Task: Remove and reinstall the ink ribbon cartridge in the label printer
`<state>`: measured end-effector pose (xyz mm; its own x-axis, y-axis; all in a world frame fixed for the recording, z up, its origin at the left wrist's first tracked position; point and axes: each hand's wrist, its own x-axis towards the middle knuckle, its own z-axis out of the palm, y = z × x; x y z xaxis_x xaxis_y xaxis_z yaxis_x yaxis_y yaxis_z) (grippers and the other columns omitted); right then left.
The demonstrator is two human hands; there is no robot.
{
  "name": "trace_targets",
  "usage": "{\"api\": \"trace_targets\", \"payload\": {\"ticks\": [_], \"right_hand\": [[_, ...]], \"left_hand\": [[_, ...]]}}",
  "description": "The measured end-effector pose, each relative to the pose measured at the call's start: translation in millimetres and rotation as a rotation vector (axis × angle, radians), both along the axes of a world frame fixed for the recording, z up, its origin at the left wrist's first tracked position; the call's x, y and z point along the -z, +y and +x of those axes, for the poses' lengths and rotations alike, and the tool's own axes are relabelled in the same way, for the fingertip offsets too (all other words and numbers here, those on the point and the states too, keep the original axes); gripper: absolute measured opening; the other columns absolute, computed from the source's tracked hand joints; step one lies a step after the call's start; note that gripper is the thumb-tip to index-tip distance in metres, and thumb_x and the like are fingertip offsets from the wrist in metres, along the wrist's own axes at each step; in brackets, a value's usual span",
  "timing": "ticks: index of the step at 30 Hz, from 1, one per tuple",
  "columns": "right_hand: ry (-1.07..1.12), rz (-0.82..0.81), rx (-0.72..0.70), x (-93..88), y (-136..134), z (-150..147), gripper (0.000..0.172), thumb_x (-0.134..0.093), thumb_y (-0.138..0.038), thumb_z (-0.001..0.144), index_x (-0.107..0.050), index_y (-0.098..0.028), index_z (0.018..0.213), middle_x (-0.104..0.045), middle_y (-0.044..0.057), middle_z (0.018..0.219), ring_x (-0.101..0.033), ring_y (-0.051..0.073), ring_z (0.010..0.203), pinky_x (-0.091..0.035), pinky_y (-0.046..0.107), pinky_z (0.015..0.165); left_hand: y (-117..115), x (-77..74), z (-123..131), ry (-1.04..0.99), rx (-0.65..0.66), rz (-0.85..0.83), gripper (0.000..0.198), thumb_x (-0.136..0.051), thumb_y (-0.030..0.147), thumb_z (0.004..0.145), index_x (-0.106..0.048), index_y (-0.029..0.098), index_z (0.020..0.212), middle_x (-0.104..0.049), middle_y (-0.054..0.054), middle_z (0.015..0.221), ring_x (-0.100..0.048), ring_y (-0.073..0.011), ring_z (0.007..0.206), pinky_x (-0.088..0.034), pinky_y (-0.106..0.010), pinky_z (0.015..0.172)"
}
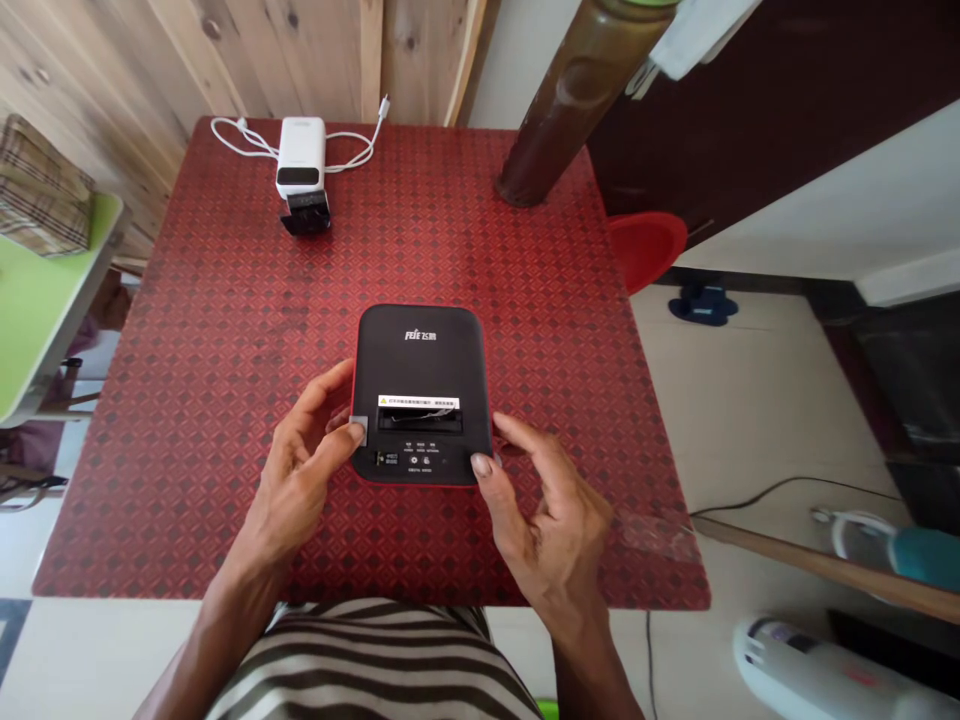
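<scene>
A black box-shaped printer (421,360) with a red base edge lies on the red patterned table (225,330), its paper slot and buttons toward me. My left hand (304,470) grips its near left corner, thumb on top and fingers along the side. At the near right corner my right hand (536,510) touches the printer, thumb tip on the top edge and fingers curled beside it.
A white power bank (301,157) with a white cable (240,135) and a small black block lie at the table's far side. A tall brown bottle (570,100) stands far right. A red stool (645,245) is beyond the right edge, a green table (37,290) to the left.
</scene>
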<state>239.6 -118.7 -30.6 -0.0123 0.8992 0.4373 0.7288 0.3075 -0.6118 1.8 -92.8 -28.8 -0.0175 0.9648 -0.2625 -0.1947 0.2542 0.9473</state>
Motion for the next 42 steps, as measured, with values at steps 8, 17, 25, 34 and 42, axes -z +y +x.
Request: {"api": "trace_targets", "payload": {"ticks": [8, 17, 25, 34, 42], "right_hand": [[0.072, -0.04, 0.047, 5.7, -2.5, -1.2, 0.037, -0.074, -0.039, 0.11, -0.071, -0.023, 0.144, -0.089, 0.013, 0.122, -0.09, 0.029, 0.104, -0.076, 0.042, 0.089], [0.052, -0.018, 0.029, 3.6, -1.8, -2.6, 0.034, -0.073, -0.039, 0.112, -0.071, -0.021, 0.141, -0.089, 0.013, 0.124, -0.09, 0.028, 0.106, -0.075, 0.043, 0.094], [-0.198, 0.188, -0.131, -38.2, 40.8, 3.1, 0.024, -0.066, -0.01, 0.112, -0.079, -0.024, 0.126, -0.089, 0.007, 0.113, -0.085, 0.024, 0.101, -0.069, 0.041, 0.095], [-0.604, -0.199, -0.544, -43.9, 111.7, -37.7, 0.018, -0.069, -0.005, 0.108, -0.079, -0.019, 0.112, -0.087, 0.01, 0.112, -0.081, 0.026, 0.106, -0.062, 0.039, 0.092], [-0.758, -0.337, -0.608, -45.9, 132.1, -53.1, 0.019, -0.077, -0.002, 0.098, -0.08, -0.017, 0.11, -0.086, 0.01, 0.108, -0.079, 0.024, 0.092, -0.055, 0.036, 0.081]], "left_hand": [[0.0, -0.6, 5.2, 0.022, -0.042, -0.018, 0.051, -0.081, 0.039, 0.103, -0.072, 0.032, 0.152, -0.072, -0.006, 0.162, -0.065, -0.0354, 0.153, -0.05, -0.053, 0.13], [1.1, 4.3, 0.7, 0.017, -0.002, 0.011, 0.055, -0.081, 0.038, 0.101, -0.069, 0.029, 0.154, -0.074, -0.009, 0.16, -0.065, -0.0338, 0.153, -0.049, -0.052, 0.131], [-0.2, 20.2, -7.1, 0.004, 0.056, 0.113, 0.057, -0.082, 0.051, 0.103, -0.067, 0.032, 0.155, -0.072, -0.01, 0.162, -0.068, -0.0358, 0.15, -0.056, -0.052, 0.123], [-1.4, 19.5, -6.1, 0.013, 0.051, 0.139, 0.059, -0.082, 0.057, 0.103, -0.068, 0.03, 0.154, -0.071, -0.012, 0.161, -0.066, -0.0352, 0.15, -0.054, -0.053, 0.125], [-3.0, 19.6, -6.5, -0.02, 0.05, 0.111, 0.058, -0.078, 0.059, 0.105, -0.067, 0.032, 0.155, -0.069, -0.011, 0.164, -0.066, -0.0365, 0.151, -0.056, -0.054, 0.124]]}}
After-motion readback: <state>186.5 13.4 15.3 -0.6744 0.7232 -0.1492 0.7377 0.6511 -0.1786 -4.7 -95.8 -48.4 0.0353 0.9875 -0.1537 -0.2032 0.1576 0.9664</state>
